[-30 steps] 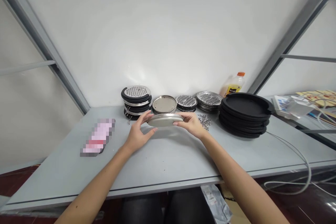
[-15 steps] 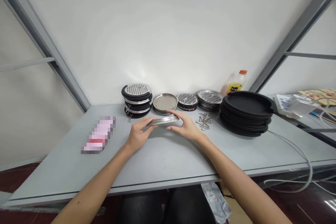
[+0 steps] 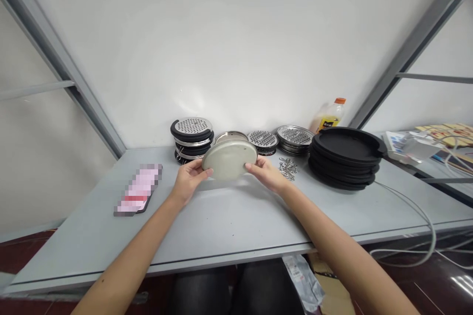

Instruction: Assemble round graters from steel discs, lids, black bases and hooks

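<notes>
A round, shallow metal plate is held up over the table, tilted so that one broad flat face points at me. My left hand pinches its left edge, thumb on the near face. At the right edge my right hand grips it the same way. Behind it, partly covered, lies a stack of similar metal plates. Left of that stands a pile of black-rimmed round graters. To the right are spiked metal discs, grater discs with metal rims and small metal clips.
Black round trays are piled at the right, with an orange-capped bottle behind them. A blurred-out phone lies at the left on the grey table. A white cable hangs over the front edge at the right.
Both hands have tipped the metal plate from nearly edge-on to facing me. They keep hold of its two sides.
</notes>
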Tool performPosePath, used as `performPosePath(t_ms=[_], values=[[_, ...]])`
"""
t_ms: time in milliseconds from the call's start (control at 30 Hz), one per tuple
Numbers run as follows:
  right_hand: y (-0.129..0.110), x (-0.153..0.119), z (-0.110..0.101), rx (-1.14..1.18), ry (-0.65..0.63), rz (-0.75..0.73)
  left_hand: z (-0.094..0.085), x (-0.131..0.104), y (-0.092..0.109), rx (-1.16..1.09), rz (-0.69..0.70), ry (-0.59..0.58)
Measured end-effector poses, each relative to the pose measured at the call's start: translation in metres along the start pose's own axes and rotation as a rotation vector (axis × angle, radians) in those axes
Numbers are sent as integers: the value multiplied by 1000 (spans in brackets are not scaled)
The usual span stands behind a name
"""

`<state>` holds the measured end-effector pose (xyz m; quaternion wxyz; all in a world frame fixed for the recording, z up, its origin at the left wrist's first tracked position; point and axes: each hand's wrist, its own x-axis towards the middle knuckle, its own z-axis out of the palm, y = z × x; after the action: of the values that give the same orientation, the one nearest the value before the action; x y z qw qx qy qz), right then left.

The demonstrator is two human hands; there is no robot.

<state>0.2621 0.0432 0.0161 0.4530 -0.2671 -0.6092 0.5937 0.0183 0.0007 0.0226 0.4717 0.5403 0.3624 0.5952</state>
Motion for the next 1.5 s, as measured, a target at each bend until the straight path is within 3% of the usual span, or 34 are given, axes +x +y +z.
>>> performPosePath(t_ms=[167,367,467,567,733,967,1100,1300,1500], values=[[-9,-1,-10,-56,25,-94,5,-2,-6,228,10,-147],[-9,-3,-6,-347,20,-213,6,-8,-6,657,432,-27],[-7,-4,-2,-513,29,-285,5,-10,-5,817,612,-40],[-6,-7,1,-663,-13,-361,5,-11,-6,891,689,-89],[-3,-8,4,-833,-85,-555,5,-11,-7,923,679,-167],[4,-6,7,-899,-134,-618,6,-11,-10,867,742,-241],[3,-5,6,-897,-46,-522,6,-10,-13,797,681,-221],[5,-2,-7,-863,68,-306,3,-8,-12,688,462,-66],[2,1,-11,-630,100,-274,1,-7,-7,655,346,-57]])
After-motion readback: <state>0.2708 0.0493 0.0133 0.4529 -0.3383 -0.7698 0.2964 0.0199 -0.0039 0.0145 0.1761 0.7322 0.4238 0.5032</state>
